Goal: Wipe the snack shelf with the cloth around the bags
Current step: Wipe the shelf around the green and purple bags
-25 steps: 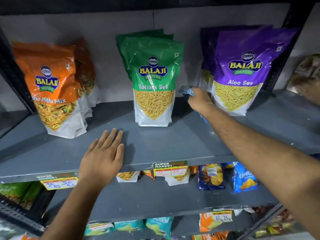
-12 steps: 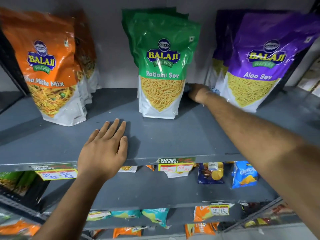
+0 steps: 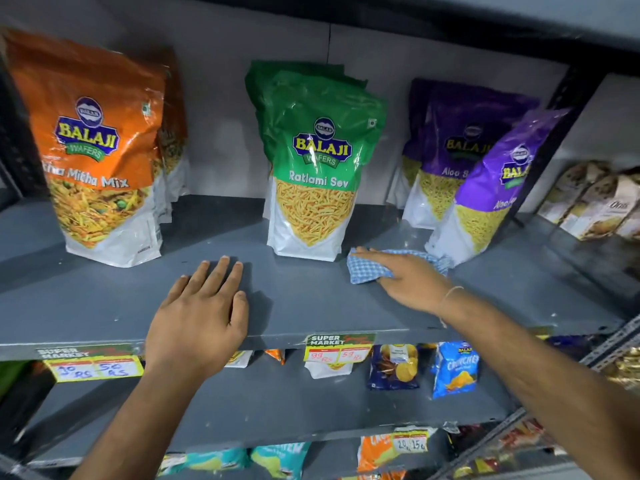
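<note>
A blue-and-white checked cloth (image 3: 367, 268) lies on the grey snack shelf (image 3: 304, 306), between the green bag (image 3: 311, 188) and the front purple bag (image 3: 485, 199). My right hand (image 3: 412, 282) presses flat on the cloth, fingers pointing left, and holds it against the shelf. My left hand (image 3: 201, 317) rests palm down on the shelf's front edge with fingers apart and nothing in it. An orange bag (image 3: 93, 157) stands at the left, with more orange bags behind it. The front purple bag leans to the right, and more purple bags (image 3: 460, 143) stand behind it.
Price labels (image 3: 339, 348) hang on the shelf's front lip. Lower shelves hold small snack packets (image 3: 453, 368). Brown packages (image 3: 595, 202) stand at the far right, beyond a dark upright post (image 3: 557, 109).
My right hand has come forward from deep between the green and purple bags to the shelf's front, dragging the cloth with it. The front purple bag now leans rightward. The left hand stays put.
</note>
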